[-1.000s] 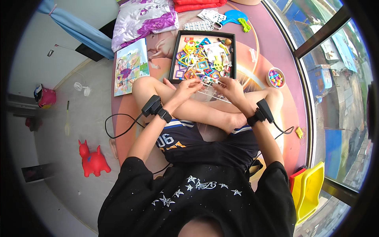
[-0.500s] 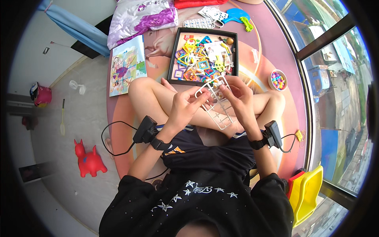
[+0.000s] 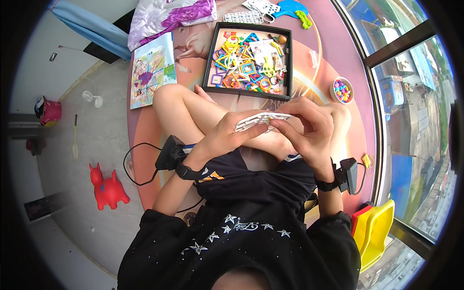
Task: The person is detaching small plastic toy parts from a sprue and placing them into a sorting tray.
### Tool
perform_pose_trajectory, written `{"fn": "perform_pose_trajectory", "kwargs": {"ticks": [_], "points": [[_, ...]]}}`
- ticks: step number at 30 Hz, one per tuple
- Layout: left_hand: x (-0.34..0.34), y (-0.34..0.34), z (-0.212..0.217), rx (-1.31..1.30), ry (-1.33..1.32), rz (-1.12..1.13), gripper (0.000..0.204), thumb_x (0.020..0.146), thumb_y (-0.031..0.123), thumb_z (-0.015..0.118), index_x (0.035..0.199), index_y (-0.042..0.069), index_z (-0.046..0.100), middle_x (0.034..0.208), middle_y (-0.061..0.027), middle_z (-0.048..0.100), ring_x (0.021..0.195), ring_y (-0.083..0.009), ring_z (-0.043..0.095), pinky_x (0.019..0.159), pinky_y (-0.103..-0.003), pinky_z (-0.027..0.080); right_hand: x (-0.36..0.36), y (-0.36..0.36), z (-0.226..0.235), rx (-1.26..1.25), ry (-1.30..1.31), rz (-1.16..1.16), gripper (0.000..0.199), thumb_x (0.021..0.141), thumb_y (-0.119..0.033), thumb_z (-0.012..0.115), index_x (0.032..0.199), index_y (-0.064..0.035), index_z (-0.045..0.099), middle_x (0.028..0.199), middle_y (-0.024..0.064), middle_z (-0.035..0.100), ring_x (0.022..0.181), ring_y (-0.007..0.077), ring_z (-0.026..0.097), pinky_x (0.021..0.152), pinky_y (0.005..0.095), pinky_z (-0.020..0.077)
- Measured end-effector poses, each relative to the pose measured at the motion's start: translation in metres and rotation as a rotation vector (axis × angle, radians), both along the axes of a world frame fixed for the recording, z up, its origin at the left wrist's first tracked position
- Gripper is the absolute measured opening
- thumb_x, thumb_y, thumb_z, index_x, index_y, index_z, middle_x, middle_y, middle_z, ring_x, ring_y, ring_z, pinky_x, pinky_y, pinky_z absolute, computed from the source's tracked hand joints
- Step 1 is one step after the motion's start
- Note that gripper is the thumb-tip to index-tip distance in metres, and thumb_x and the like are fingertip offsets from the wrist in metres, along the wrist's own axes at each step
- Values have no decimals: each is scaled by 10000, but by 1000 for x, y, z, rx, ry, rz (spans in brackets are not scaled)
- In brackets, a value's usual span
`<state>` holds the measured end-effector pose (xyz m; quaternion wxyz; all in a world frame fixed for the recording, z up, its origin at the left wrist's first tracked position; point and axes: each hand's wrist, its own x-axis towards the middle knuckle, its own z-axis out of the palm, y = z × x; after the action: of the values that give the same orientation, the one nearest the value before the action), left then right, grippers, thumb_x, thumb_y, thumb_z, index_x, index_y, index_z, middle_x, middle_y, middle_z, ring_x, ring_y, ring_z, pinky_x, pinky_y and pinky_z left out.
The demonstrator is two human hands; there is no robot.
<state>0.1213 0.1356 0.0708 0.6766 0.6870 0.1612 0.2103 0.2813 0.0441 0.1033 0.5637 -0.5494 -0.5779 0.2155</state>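
Note:
I sit cross-legged on a pink round mat (image 3: 145,130). Both hands are raised over my knees and hold a flat white frame-like plastic piece (image 3: 261,119) edge-on between them. My left hand (image 3: 227,137) grips its left end from below. My right hand (image 3: 307,128) pinches its right end with the fingers curled over the top. In front of my knees lies a black tray (image 3: 209,63) filled with several colourful plastic shape frames (image 3: 241,65).
A picture book (image 3: 151,70) lies left of the tray. A small bowl of coloured beads (image 3: 342,90) stands at the right. White lattice pieces (image 3: 244,17) and blue toys (image 3: 289,8) lie behind the tray. A red toy animal (image 3: 107,187) stands on the floor at left, a yellow chair (image 3: 374,232) at right.
My hands have left the tray and risen toward me with the white piece, which has turned from a flat-on view to edge-on.

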Motion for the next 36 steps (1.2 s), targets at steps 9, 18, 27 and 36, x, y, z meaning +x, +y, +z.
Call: {"fn": "perform_pose_trajectory", "kwargs": {"ticks": [9, 18, 27, 36], "points": [[-14, -23, 25, -858, -309, -445, 592, 788, 32, 550, 1330, 29, 310, 1187, -90, 496, 1128, -190, 470, 978, -343, 366, -12, -11, 18, 139, 16, 118, 185, 765, -44, 675, 908, 27, 582, 740, 81, 620, 608, 135, 594, 540, 245, 464], [-11, -21, 63, 704, -20, 332, 266, 796, 164, 636, 921, -53, 546, 897, -168, 601, 747, -265, 618, 633, -334, 491, -5, -23, 48, 5, -288, 98, 215, 712, 14, 682, 909, 33, 599, 859, 120, 656, 748, 211, 649, 672, 281, 511], [-32, -37, 130, 1384, 70, 126, 261, 780, 76, 609, 914, -138, 541, 770, -220, 595, 696, -324, 636, 554, -350, 532, -25, -31, 74, 557, -687, -120, 185, 632, 15, 623, 784, 103, 568, 688, 190, 613, 639, 288, 645, 513, 341, 552], [-23, -71, 126, 1350, 143, 406, 182, 817, -3, 543, 872, -177, 547, 727, -227, 599, 645, -329, 635, 527, -357, 529, -24, -32, 63, 608, -548, -173, 207, 703, 17, 643, 844, 133, 546, 690, 228, 614, 645, 323, 650, 504, 355, 550]]}}
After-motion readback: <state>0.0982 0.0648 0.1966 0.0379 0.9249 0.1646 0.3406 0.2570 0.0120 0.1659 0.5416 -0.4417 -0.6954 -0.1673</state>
